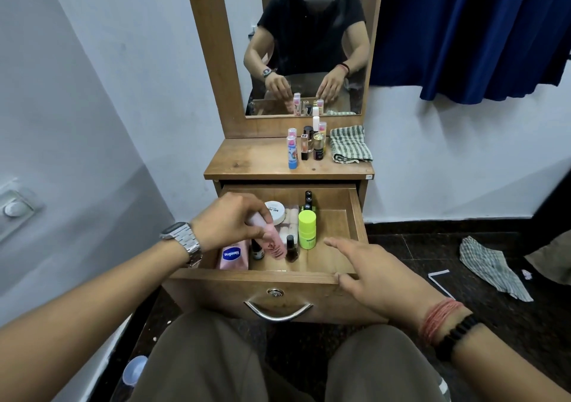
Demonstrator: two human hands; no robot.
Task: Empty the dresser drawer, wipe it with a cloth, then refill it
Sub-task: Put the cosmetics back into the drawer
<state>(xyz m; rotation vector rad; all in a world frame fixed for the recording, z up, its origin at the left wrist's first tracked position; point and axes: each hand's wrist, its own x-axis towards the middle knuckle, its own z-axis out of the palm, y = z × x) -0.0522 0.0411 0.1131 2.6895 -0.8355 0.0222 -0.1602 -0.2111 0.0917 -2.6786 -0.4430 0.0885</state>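
The wooden dresser drawer (352, 216) is pulled open in front of me. My left hand (228, 219) is shut on a pink tube (273, 244), tilted over the drawer's left half. My right hand (377, 275) rests with spread fingers on the drawer's front right rim, holding nothing. Inside lie a pink Vaseline bottle (233, 256), a white round jar (276, 211), a lime-green bottle (307, 230), two small dark bottles (291, 248) and a black tube (308, 199). A folded green-striped cloth (350, 145) sits on the dresser top (247, 160).
Several small bottles and lip balms (306, 145) stand on the dresser top by the mirror (309, 46). A second checked cloth (491, 265) lies on the dark floor to the right. A blue curtain (479, 30) hangs at upper right. My knees are under the drawer.
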